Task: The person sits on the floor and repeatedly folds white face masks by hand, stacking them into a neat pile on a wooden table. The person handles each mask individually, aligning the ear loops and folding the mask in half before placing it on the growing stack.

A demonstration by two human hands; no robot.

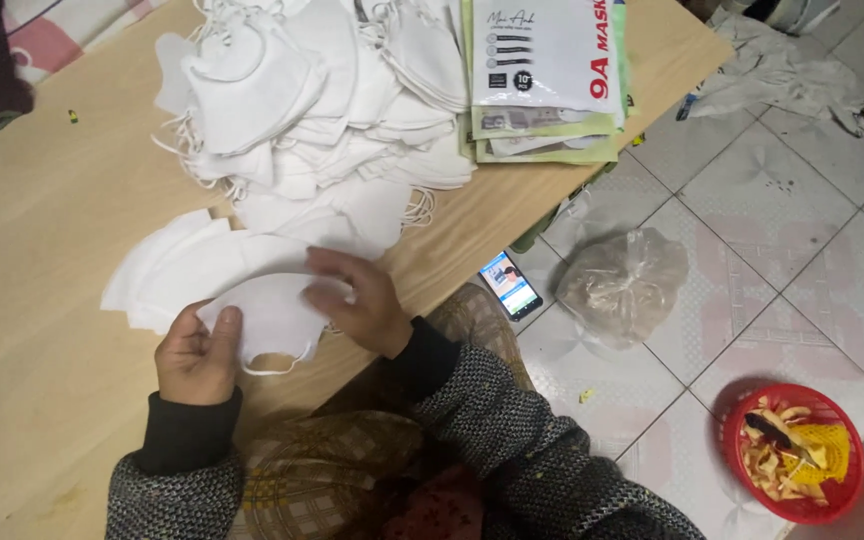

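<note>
1. Wooden table (42, 330): pale, fills the left and far part of the view.
2. Tiled floor (772, 230): white, right of the table.
3. Heap of white face masks (322, 90): loose, at the table's far middle, ear loops trailing.
4. Stack of printed packets (542, 70): white and green, just right of the heap, near the table's far right corner.
5. Crumpled white cloth (782, 75): on the floor, far right.
6. Flat row of masks (182, 265): overlapping on the table, between the heap and the hands.
7. Clear plastic bag (622, 285): bulging with pale contents, on the floor right of the table edge.
8. Red basket (797, 455): on the floor, near right, holding yellowish scraps.
9. Single white mask (272, 315): at the table's near edge, between both hands, its loop hanging below.
10. Right hand (357, 300): fingers spread flat, pressing on the mask's right side.
11. Left hand (197, 355): thumb over the mask's left edge, pinching it.
12. Phone (510, 285): screen lit, on the floor just beside the table edge.
</note>
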